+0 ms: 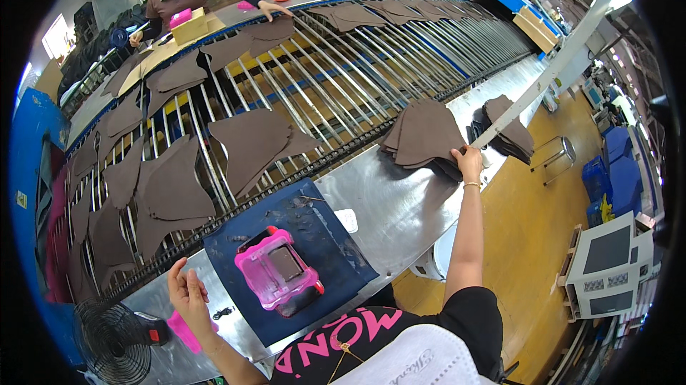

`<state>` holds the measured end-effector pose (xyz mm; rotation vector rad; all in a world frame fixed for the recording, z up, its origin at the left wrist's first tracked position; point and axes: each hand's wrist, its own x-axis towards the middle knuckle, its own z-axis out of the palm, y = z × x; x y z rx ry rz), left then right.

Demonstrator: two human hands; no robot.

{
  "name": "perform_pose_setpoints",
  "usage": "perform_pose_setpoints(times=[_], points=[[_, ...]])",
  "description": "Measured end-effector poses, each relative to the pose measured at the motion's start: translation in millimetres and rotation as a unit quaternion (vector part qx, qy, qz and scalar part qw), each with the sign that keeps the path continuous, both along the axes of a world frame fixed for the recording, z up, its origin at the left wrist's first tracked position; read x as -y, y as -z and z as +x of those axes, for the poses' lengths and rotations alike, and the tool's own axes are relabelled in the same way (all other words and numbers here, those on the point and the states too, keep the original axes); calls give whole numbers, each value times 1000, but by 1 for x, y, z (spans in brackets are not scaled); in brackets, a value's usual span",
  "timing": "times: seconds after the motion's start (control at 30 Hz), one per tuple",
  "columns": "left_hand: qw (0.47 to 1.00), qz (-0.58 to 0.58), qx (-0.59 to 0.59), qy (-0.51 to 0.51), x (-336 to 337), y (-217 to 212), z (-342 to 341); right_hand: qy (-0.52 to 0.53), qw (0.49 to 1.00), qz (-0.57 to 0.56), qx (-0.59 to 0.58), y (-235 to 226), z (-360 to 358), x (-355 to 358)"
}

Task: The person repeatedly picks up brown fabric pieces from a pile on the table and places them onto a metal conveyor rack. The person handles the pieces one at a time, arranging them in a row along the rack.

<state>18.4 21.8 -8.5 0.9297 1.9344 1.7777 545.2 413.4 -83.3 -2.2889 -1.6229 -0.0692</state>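
Note:
My right hand reaches far to the right, its fingers closed on the near edge of a stack of brown flat cut pieces on the metal table. How many pieces lie between the fingers is hidden. My left hand is raised over the table's left part with fingers apart, holding nothing. Between my arms, a pink plastic basket with a dark rectangular item in it stands on a dark blue mat. A second pile of brown pieces lies farther right, beyond a white slanted post.
Beyond the table runs a roller conveyor bearing many brown pieces. Across it, a co-worker's hand touches a piece. A black fan and a pink item are at lower left; a stool stands right.

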Motion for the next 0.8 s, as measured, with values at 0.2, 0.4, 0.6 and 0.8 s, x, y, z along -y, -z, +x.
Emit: perform_pose_setpoints(times=[0.2,0.4,0.6,0.8], points=[[1000,-18,11,-20,10,-2,-1,68,997,25,-7,-12,-11,2],[1000,-17,-2,-12,8,0,-1,-69,991,-23,114,-31,-4,2],[1000,-12,-21,9,0,-12,1,-210,977,36,9,-140,-83,64],[997,-11,-47,66,-31,-23,6,-386,827,0,-408,-180,-165,117]])
